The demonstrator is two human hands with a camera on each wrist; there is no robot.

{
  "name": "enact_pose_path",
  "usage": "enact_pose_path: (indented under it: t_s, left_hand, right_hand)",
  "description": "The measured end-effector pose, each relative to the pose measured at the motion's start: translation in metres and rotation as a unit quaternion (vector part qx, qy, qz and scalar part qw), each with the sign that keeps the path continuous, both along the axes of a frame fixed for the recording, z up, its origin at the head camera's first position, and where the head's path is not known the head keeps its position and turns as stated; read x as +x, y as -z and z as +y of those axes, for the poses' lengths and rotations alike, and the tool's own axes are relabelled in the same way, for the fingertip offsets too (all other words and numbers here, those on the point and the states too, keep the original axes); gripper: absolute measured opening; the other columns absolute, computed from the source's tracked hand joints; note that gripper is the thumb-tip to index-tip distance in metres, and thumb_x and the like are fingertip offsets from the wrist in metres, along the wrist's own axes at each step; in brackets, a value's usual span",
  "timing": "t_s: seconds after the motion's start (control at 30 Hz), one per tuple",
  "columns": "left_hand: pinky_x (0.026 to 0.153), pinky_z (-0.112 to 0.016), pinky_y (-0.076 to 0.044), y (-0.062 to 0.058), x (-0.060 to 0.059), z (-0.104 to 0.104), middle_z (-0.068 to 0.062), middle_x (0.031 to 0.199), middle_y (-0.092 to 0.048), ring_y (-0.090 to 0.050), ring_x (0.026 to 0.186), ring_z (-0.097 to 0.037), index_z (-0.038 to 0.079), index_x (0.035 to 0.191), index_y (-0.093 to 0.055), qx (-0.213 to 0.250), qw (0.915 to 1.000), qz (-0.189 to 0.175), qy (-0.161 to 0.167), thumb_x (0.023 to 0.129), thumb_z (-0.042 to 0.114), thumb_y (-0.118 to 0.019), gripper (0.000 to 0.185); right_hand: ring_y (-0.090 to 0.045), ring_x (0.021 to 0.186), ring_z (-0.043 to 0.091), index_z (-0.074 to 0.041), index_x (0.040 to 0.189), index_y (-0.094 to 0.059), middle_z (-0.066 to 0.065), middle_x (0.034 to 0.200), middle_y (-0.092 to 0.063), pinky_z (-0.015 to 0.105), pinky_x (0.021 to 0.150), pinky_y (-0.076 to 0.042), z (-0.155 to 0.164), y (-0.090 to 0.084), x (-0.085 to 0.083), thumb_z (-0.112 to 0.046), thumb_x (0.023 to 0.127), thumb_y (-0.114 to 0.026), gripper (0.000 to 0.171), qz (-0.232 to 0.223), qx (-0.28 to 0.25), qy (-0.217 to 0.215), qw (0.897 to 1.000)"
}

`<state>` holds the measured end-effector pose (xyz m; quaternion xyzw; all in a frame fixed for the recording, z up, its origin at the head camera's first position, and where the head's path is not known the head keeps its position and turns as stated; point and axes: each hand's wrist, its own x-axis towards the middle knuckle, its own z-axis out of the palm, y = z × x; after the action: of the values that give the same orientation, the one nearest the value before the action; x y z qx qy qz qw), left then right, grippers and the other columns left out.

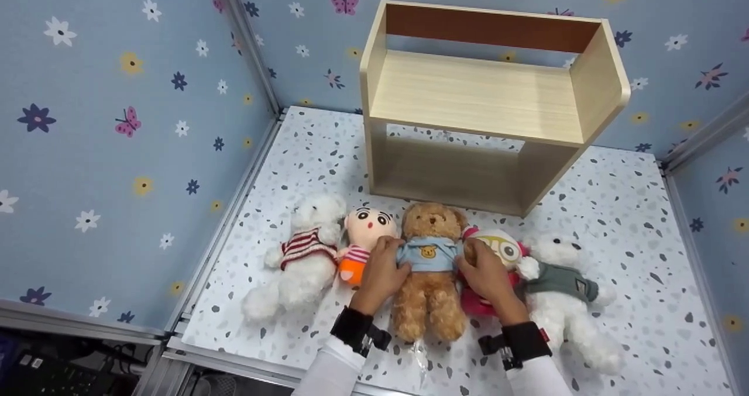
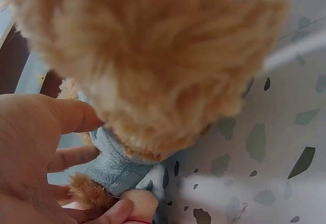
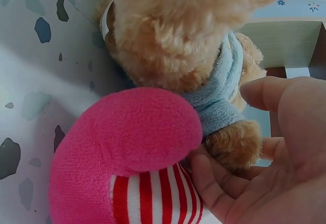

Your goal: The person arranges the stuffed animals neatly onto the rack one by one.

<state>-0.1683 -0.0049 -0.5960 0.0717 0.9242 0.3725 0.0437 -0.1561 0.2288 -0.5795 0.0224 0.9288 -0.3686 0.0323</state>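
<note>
- Head view: the speckled table sits between flowered blue walls, and a wooden shelf unit stands at the table's far edge, open toward the person, both levels bare.
- A row of five soft toys lies on their backs along the near half of the table, heads toward the shelf unit: a white bear in a striped top nearest the left edge, a small doll with an orange body, the brown teddy bear in the middle, a pink toy with big eyes, and a white bear in a grey-green top nearest the right edge.
- The brown teddy bear wears a light blue shirt; its neighbours press against both its sides.
- The left hand curls round the bear's side at the shirt, thumb on top; the left wrist view shows fingers bent against the blue cloth, so it grasps the bear.
- The right hand wraps the opposite side at the arm; the right wrist view shows its fingers tucked under the bear's arm, with the pink toy's leg touching them.
- To do this well, I judge that both hands should squeeze the torso evenly and lift straight up, so the pink toy and the doll stay lying where they are.
</note>
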Motion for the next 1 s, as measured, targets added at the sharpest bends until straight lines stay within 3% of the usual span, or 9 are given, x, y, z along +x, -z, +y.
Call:
enact_pose_path:
  t_s: [0.13,0.33,0.53,0.77,1.0]
  left_hand:
    - [0.097,-0.043,-0.046,0.0007,-0.0005,0.0003,-0.01,0.13,-0.051,-0.054,0.116,-0.031,0.012,0.129,-0.058,-0.008,0.9999,0.01,0.001,0.084,0.027,-0.069,0.048]
    - [0.095,-0.044,-0.046,0.0027,0.0003,0.001,-0.01,0.128,-0.051,-0.054,0.115,-0.032,0.01,0.127,-0.059,-0.006,0.9998,0.022,-0.002,0.083,0.027,-0.07,0.049]
    - [0.094,-0.043,-0.046,0.0015,0.0005,0.0012,-0.01,0.129,-0.05,-0.053,0.115,-0.031,0.011,0.129,-0.058,-0.009,0.9999,0.009,-0.005,0.083,0.028,-0.07,0.05]
    - [0.096,-0.042,-0.046,0.0018,-0.0003,0.0011,-0.009,0.129,-0.05,-0.052,0.117,-0.03,0.013,0.129,-0.058,-0.015,0.9999,0.001,-0.006,0.083,0.03,-0.069,0.05]
    - [0.095,-0.042,-0.045,0.004,-0.0002,0.0005,-0.008,0.125,-0.052,-0.052,0.115,-0.03,0.013,0.127,-0.059,-0.005,0.9999,0.011,-0.008,0.083,0.029,-0.071,0.049]
  right_hand:
    - [-0.043,0.067,0.019,-0.009,0.101,-0.052,-0.001,0.07,-0.038,0.033,0.066,-0.032,-0.0002,0.0013,-0.0003,-0.026,0.091,-0.063,0.022,-0.002,-0.001,-0.002,1.0]
    - [-0.044,0.067,0.018,-0.007,0.128,-0.052,0.0,0.069,-0.042,0.034,0.072,-0.036,-0.0003,0.0021,0.0008,-0.026,0.092,-0.062,0.042,-0.016,0.002,-0.002,1.0]
    - [-0.045,0.068,0.018,-0.006,0.129,-0.051,0.0,0.069,-0.041,0.034,0.072,-0.036,0.0,0.005,0.0006,-0.026,0.092,-0.062,0.043,-0.017,0.009,-0.004,1.0]
    - [-0.052,0.08,0.022,-0.007,0.135,-0.049,0.005,0.077,-0.05,0.039,0.08,-0.043,-0.0006,0.0056,0.0007,-0.027,0.092,-0.063,0.049,-0.025,0.014,0.002,1.0]
    - [-0.05,0.077,0.021,-0.009,0.128,-0.053,0.003,0.075,-0.047,0.036,0.074,-0.039,-0.0013,0.0076,0.0003,-0.025,0.092,-0.064,0.041,-0.017,0.018,0.002,1.0]
